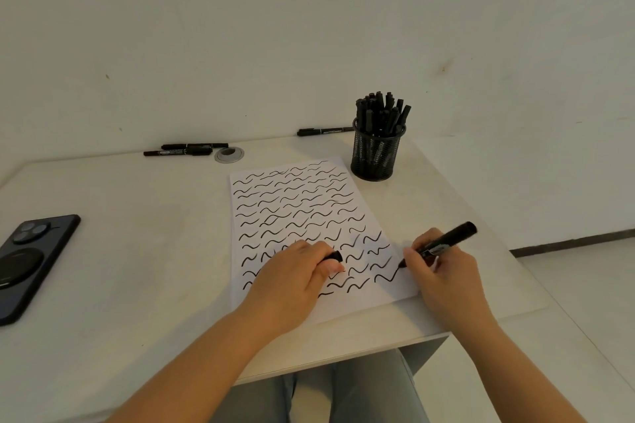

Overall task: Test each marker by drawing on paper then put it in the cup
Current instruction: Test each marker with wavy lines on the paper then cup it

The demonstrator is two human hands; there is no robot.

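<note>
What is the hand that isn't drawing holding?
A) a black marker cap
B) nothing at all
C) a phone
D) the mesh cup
A: the left hand rests on the paper with its fingers curled round a small black marker cap, while the right hand draws with the uncapped marker.

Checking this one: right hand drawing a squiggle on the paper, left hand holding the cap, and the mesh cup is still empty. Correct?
Not quite: the head view shows the mesh cup packed with black markers. The rest holds: the right hand draws on the paper, the left hand holds the cap.
</note>
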